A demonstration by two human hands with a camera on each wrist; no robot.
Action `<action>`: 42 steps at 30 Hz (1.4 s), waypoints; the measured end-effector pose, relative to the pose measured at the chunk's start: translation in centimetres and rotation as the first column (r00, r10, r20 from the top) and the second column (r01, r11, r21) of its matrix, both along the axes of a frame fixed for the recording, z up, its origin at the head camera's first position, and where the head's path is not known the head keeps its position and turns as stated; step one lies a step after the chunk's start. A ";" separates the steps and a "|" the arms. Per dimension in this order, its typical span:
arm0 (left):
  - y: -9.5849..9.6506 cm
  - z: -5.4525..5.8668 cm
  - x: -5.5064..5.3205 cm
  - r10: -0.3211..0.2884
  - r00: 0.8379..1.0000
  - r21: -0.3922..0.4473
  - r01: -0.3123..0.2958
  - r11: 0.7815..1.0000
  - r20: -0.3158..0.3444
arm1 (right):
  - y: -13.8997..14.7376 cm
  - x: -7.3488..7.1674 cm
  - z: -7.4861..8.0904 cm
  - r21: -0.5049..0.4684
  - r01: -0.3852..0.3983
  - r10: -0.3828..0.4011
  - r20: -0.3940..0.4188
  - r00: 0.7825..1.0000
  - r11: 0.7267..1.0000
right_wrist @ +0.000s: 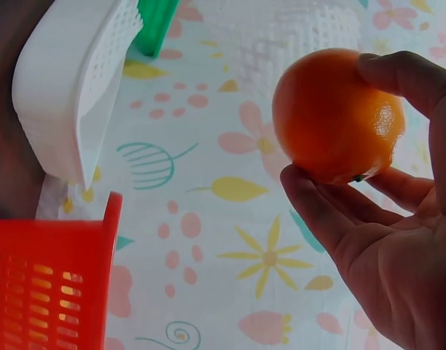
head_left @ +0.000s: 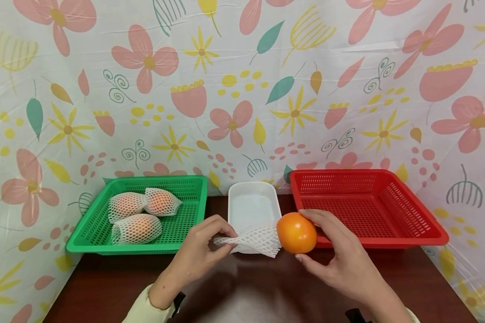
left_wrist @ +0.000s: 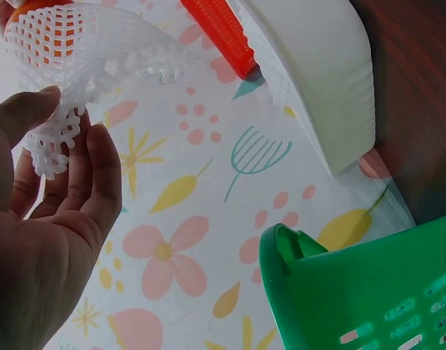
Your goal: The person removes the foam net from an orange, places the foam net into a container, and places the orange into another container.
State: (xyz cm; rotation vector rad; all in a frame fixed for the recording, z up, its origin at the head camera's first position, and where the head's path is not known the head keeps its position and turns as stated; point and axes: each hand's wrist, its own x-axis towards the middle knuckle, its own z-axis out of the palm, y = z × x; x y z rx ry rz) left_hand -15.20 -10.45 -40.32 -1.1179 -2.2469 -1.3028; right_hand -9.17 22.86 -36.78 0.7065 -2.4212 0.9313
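My left hand (head_left: 204, 249) pinches one end of a white foam fruit net (head_left: 256, 240) between thumb and fingers. The net stretches sideways toward the right, its far end beside an orange (head_left: 297, 233). My right hand (head_left: 341, 255) grips this orange between thumb and fingertips; in the right wrist view the orange (right_wrist: 336, 115) is bare and glossy, with a small green stem spot underneath. From the left wrist view, the net (left_wrist: 84, 55) overlaps the orange in sight, and whether they touch I cannot tell. Both hands are above the table, in front of a white tray (head_left: 253, 187).
At the left stands a green basket (head_left: 137, 249) holding several net-wrapped fruits (head_left: 137, 229). A red basket (head_left: 372, 242) stands at the right, with no fruit seen inside. The white tray sits between the baskets on a dark wooden table (head_left: 242, 296). Behind hangs a flowered cloth (head_left: 234, 58).
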 end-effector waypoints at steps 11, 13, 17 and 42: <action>-0.1 -0.3 -0.7 0.067 0.998 0.040 -0.066 0.997 -0.002 | 1.1 -0.4 0.0 0.007 0.031 -0.031 -0.020 0.999 0.999; -0.2 -0.3 -0.8 0.082 0.997 0.038 -0.082 0.996 0.000 | 1.3 -0.6 -0.1 0.009 0.037 -0.037 -0.020 0.999 0.999; -0.3 -0.5 -1.1 0.115 0.993 0.030 -0.115 0.993 0.001 | 1.7 -0.9 -0.2 0.020 0.046 -0.046 -0.033 0.998 0.999; 2.0 -1.4 -4.3 0.276 0.956 0.001 -0.278 0.961 -0.103 | 5.1 -2.7 -1.6 0.073 0.180 -0.180 -0.006 0.984 0.981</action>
